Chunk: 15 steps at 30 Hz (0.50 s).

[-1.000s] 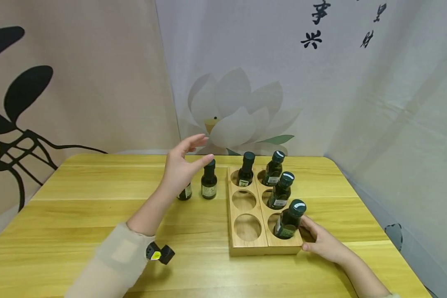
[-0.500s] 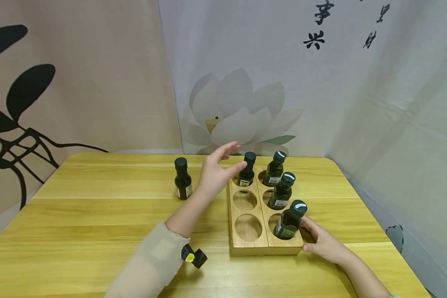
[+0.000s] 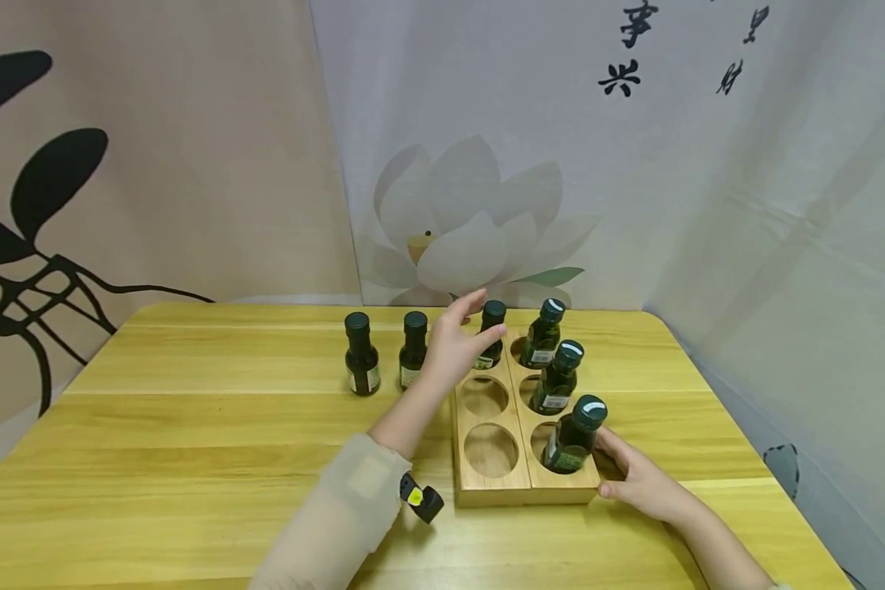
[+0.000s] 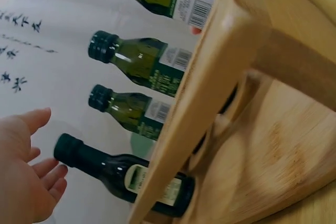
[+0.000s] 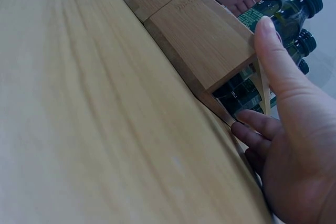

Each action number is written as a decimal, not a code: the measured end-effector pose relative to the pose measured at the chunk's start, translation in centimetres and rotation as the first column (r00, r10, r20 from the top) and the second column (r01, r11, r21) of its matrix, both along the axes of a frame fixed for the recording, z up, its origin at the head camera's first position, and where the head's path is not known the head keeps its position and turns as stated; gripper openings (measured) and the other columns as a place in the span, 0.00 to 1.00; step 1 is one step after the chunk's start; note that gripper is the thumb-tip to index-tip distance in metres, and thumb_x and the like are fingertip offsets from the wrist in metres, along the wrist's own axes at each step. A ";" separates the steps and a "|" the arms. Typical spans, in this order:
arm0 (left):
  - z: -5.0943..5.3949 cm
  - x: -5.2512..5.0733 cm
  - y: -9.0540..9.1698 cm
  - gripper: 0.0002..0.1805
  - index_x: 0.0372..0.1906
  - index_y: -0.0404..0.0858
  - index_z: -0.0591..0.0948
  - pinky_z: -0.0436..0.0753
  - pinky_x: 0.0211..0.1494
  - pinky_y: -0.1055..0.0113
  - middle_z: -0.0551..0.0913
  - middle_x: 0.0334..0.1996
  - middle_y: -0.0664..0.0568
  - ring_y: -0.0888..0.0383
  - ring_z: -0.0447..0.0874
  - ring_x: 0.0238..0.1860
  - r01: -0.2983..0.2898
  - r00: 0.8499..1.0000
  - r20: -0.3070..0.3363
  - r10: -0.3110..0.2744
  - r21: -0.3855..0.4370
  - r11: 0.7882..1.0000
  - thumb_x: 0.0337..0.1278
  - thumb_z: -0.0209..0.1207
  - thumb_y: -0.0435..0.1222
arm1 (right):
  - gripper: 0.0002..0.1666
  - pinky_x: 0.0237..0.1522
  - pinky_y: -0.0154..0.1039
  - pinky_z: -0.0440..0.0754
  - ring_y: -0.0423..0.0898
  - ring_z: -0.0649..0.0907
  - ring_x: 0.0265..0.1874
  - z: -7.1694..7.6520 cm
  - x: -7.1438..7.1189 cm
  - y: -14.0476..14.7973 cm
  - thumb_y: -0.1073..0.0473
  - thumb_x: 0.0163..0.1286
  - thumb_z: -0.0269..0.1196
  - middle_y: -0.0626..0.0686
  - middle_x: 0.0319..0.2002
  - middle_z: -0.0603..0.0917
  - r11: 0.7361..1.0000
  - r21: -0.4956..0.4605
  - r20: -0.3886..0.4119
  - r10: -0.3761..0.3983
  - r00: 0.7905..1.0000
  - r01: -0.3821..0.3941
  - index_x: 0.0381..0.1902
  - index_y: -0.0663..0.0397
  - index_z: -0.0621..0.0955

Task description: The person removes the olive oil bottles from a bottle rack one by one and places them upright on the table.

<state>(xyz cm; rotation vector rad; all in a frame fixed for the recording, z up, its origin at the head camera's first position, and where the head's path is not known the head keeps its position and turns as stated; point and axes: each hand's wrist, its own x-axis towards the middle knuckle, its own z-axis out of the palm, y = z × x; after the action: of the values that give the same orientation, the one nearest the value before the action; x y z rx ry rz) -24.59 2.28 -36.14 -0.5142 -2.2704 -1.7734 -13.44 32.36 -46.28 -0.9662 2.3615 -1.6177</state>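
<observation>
My left hand [image 3: 453,348], thumb and fingers spread apart, is beside the slender dark bottle [image 3: 495,311] in the back-left hole of the wooden bottle rack [image 3: 527,496]. In the left wrist view, the fingers are close to this bottle's cap [image 4: 65,149]; I cannot tell whether they touch. My right hand [image 3: 637,483] rests against the rack's right side near the front corner. In the right wrist view, its thumb [image 5: 275,56] is straight and its fingers are low by the rack's open side. Three squat green bottles, with the front one [image 3: 575,438] nearest that hand, fill the right column.
Two slender dark bottles, the left one [image 3: 362,356] and the right one [image 3: 413,348], stand on the wooden table [image 3: 192,459] left of the rack; the left forearm partly covers the right one. A printed curtain [image 3: 229,164] hangs behind the table.
My left hand has moved right, from above the two slender bottles on the table to the slender bottle in the rack. My right hand has stayed at the rack.
</observation>
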 end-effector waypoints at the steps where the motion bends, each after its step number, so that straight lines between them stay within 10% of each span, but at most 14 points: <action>1: -0.2 -0.2 0.1 0.33 0.66 0.43 0.72 0.71 0.61 0.55 0.74 0.61 0.53 0.56 0.72 0.60 -0.001 1.000 0.010 0.001 -0.003 1.000 0.55 0.68 0.40 | 0.52 0.62 0.28 0.60 0.35 0.66 0.64 0.0 0.0 0.0 0.46 0.66 0.63 0.75 0.62 0.65 1.000 0.000 -0.002 -0.001 1.000 0.001 0.70 0.75 0.52; 15: -2.3 -1.8 1.2 0.26 0.64 0.42 0.74 0.78 0.54 0.58 0.79 0.48 0.47 0.53 0.77 0.51 -0.016 0.997 0.082 0.015 0.011 1.000 0.61 0.63 0.39 | 0.52 0.62 0.28 0.60 0.35 0.66 0.64 -0.1 0.0 0.0 0.47 0.66 0.64 0.37 0.64 0.68 1.000 -0.014 0.008 0.005 1.000 -0.005 0.71 0.74 0.52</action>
<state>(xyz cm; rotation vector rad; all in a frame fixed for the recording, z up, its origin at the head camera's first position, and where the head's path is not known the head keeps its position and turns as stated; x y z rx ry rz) -26.43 3.43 -38.39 -0.4279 -2.3094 -1.8318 -13.44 32.36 -46.34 -0.9652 2.3434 -1.6360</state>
